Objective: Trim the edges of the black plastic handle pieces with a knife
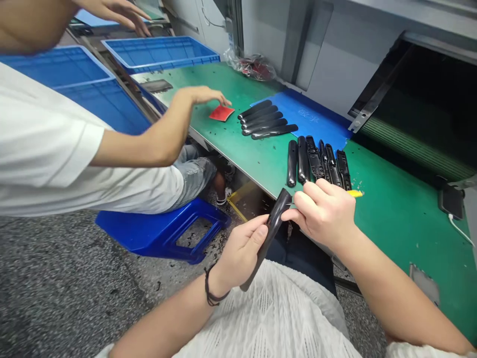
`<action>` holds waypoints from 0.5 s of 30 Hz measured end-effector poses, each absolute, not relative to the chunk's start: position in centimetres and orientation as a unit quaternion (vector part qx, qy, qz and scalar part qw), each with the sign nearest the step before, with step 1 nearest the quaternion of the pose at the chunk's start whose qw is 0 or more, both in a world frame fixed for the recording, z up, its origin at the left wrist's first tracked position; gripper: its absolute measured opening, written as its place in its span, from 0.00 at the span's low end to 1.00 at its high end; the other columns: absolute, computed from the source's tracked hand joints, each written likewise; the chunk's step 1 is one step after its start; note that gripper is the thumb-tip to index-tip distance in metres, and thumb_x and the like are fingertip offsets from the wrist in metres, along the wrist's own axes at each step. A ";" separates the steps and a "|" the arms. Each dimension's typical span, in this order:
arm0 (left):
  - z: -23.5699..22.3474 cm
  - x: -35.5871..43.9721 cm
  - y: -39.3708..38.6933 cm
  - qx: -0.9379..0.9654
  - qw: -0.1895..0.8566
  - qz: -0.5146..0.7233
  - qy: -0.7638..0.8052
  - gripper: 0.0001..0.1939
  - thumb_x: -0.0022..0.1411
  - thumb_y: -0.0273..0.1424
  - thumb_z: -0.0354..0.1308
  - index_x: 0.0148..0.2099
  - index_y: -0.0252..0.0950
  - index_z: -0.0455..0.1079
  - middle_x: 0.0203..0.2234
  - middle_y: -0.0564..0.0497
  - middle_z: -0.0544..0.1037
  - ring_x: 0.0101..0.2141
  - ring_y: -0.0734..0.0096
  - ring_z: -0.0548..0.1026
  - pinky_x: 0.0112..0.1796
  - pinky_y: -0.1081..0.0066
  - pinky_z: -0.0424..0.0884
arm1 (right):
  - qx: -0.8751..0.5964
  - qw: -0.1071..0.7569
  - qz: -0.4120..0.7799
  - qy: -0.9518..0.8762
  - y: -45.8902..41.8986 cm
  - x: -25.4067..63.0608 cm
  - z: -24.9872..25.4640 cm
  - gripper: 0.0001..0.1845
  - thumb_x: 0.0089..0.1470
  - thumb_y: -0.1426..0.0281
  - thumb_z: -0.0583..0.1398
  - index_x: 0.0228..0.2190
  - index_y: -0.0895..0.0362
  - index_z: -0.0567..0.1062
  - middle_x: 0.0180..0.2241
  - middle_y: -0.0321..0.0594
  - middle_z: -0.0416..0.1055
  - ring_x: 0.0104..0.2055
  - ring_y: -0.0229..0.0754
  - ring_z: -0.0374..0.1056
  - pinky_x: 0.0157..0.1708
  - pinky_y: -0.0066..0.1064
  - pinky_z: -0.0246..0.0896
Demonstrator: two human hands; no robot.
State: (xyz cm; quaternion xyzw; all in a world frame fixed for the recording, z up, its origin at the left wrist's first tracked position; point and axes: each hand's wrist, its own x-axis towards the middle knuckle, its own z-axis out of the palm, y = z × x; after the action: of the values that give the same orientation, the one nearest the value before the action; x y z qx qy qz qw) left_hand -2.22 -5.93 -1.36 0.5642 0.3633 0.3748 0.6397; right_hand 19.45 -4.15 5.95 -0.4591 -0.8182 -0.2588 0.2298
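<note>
My left hand (244,248) is wrapped round a long, curved black plastic shell (274,219), held tilted above my lap. In my closed right hand (324,211) is a knife with a yellow handle (356,193), its end sticking out past the little-finger side. The thin blade tip meets the shell near its upper end, and my right thumb is close beside it. Just beyond my right hand, several black plastic shells (314,158) lie in a row on the green table (380,223), some with their ribbed insides facing up.
A co-worker (141,146) sits at the left on a blue stool (160,228), one hand over a red sheet (221,113). More black shells (266,119) lie partly on a blue sheet (316,119). Blue crates (160,52) stand behind; a phone (450,201) with a cable lies right.
</note>
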 end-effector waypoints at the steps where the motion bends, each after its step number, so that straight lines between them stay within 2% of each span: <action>1: -1.4 -2.1 -6.0 0.561 0.643 0.374 0.362 0.27 0.74 0.48 0.50 0.59 0.33 0.75 0.18 0.56 0.64 0.22 0.73 0.61 0.23 0.74 0.58 | -0.468 0.236 -0.264 -0.809 -4.3 19.3 5.6 0.30 0.68 0.46 0.53 0.22 0.53 0.64 0.22 0.36 0.59 0.27 0.40 0.49 0.26 0.36 0.40; 6: -1.3 -1.3 -6.1 0.533 0.668 0.378 0.356 0.28 0.74 0.49 0.50 0.56 0.31 0.76 0.18 0.57 0.64 0.20 0.76 0.58 0.22 0.74 0.56 | -0.490 0.262 -0.234 -0.798 -4.8 18.7 4.2 0.29 0.70 0.48 0.51 0.23 0.53 0.64 0.23 0.37 0.60 0.28 0.41 0.50 0.28 0.36 0.43; 15: -0.9 -0.5 -5.7 0.482 0.697 0.399 0.350 0.27 0.73 0.50 0.52 0.54 0.32 0.76 0.16 0.58 0.63 0.18 0.77 0.58 0.21 0.74 0.56 | -0.501 0.255 -0.195 -0.804 -6.0 17.3 3.0 0.29 0.70 0.48 0.49 0.24 0.53 0.65 0.24 0.37 0.61 0.28 0.42 0.50 0.28 0.36 0.43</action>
State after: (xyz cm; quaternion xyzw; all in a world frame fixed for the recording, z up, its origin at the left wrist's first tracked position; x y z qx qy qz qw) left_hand -0.49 -5.75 -0.90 0.4817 0.3497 0.3993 0.6973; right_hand 17.26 -6.04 3.04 -0.5008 -0.8039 -0.1945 0.2552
